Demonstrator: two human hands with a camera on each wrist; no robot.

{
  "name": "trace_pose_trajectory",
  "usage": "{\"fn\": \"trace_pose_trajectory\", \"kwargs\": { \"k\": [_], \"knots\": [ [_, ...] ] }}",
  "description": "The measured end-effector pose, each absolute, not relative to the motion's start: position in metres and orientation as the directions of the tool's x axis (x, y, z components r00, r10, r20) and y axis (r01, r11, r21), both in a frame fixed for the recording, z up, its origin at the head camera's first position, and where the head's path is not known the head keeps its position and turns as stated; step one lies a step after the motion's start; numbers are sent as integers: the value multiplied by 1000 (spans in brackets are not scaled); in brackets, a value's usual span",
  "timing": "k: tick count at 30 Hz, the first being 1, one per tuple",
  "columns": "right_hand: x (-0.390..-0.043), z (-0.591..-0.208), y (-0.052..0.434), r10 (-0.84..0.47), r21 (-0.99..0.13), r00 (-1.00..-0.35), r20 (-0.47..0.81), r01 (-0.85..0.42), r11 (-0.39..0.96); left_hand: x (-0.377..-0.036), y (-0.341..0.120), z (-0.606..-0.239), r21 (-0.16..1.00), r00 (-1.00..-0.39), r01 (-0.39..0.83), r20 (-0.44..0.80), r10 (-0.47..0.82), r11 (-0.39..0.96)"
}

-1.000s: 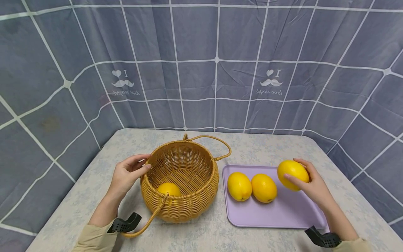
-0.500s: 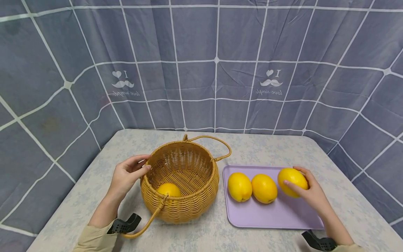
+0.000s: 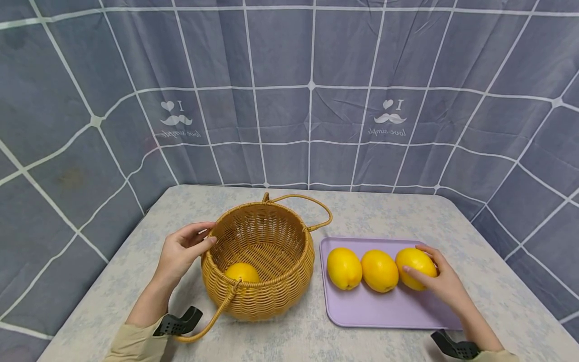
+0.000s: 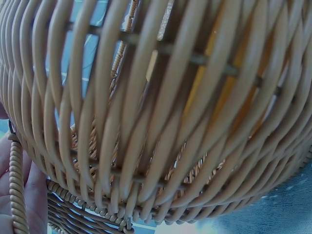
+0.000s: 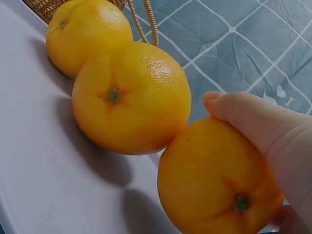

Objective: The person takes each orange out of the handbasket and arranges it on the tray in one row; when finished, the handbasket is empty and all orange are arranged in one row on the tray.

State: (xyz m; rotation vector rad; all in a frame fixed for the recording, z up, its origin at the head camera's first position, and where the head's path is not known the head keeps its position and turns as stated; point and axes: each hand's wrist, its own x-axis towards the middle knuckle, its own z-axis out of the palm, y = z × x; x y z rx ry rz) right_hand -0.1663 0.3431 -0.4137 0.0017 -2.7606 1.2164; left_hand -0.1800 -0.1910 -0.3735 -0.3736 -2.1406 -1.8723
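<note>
Yellow lemons (image 3: 379,270), lilac tray (image 3: 398,309), tan basket (image 3: 271,296), perhaps faintly floral tablecloth (image 3: 384,211).

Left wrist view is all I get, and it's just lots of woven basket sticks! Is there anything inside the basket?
Observer: Yes, one yellow fruit in the basket lies at the bottom, on the near side.
Operator: Are there more fruits somewhere?
Observer: Three more sit in a row on a purple tray to the right of the wicker basket.
Operator: What is the other hand doing?
Observer: The right hand holds the rightmost fruit, which touches the middle fruit.
Operator: And my hand?
Observer: The left hand rests its fingers against the basket's rim.
</note>
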Motion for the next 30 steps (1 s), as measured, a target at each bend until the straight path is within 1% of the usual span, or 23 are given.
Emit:
{"fn": "trace_pose_trajectory", "kwargs": {
  "k": [13,22,30],
  "knots": [
    [-166,-419,341,42,-701,-992,123,-57,711,-180,-191,-374,921,-930,364,367,9,135],
    [-166,-420,343,8,-670,-996,90,-54,740,-180,-191,-374,919,-929,366,369,10,148],
    [-165,-418,345,-36,-657,-994,100,-93,748,-181,-191,-373,918,-928,370,372,11,142]
  ]
}}
